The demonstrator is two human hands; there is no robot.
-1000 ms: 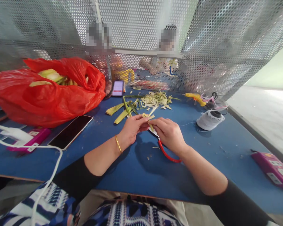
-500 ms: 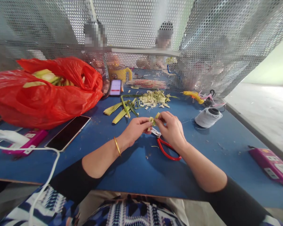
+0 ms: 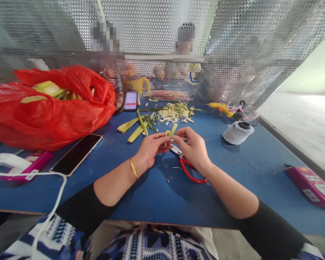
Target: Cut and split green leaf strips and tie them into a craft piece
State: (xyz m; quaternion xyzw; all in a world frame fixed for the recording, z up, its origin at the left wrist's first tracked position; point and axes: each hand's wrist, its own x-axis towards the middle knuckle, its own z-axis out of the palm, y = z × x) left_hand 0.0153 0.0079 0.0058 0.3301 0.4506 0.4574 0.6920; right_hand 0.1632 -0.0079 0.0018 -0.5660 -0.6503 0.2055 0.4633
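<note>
A small pale green leaf strip [image 3: 173,129] is pinched between my two hands at the middle of the blue table [image 3: 157,202]. My left hand [image 3: 151,148] has thumb and fingers closed on it from the left, and my right hand [image 3: 193,147] grips it from the right. Scissors with red handles [image 3: 191,175] lie under and between the hands, their blades partly covered. Beyond the hands are a pile of pale leaf scraps [image 3: 174,112] and several longer green leaf pieces [image 3: 135,133].
On the left are a red plastic bag [image 3: 51,119], a black phone [image 3: 77,153] and a power strip [image 3: 40,160]. A thread spool [image 3: 237,134], yellow tool [image 3: 223,108] and purple device [image 3: 312,185] lie right. Behind a perforated metal screen [image 3: 157,32] are people.
Both hands have shifted slightly left and closer together. The leaf strip has turned, and one end now points up between the fingers.
</note>
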